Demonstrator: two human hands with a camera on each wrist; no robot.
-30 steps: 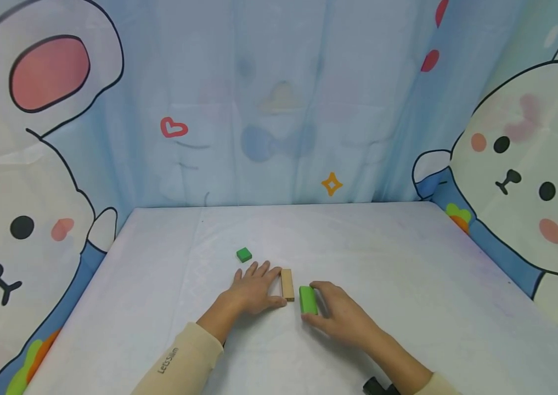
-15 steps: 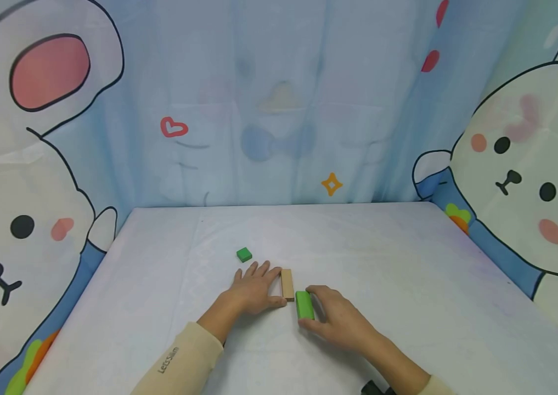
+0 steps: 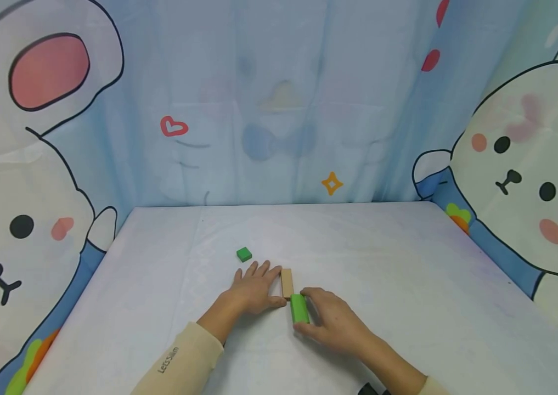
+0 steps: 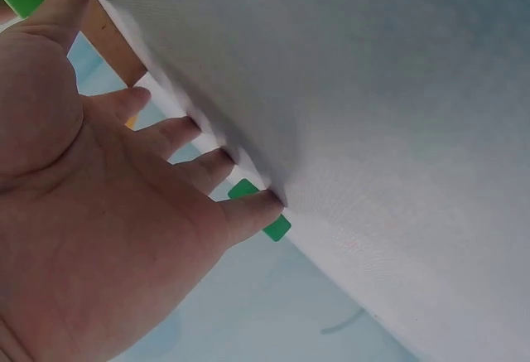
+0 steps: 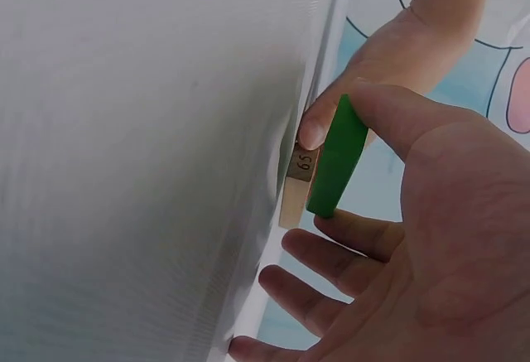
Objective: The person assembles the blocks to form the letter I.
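A plain wooden block (image 3: 286,283) lies lengthwise on the white table, its end marked with a number in the right wrist view. My left hand (image 3: 253,291) rests beside it with fingers spread, thumb and index finger at the block's two ends. In my right hand (image 3: 335,320) a bright green block (image 3: 300,309) is pinched by its ends between thumb and index finger. The right wrist view shows this green block (image 5: 338,159) raised off the cloth, close beside the wooden block (image 5: 295,188). Whether those two blocks touch, I cannot tell.
A smaller dark green block (image 3: 244,254) lies beyond my left fingertips. White cloth covers the table (image 3: 382,247). A blue curtain (image 3: 279,109) with cartoon prints hangs behind it. At the bottom edge, a black object (image 3: 367,389) shows by my right wrist.
My right hand has carried the bright green block leftward and slightly nearer to me, closer to the wooden block's near end. My left hand and the wooden block have stayed in place.
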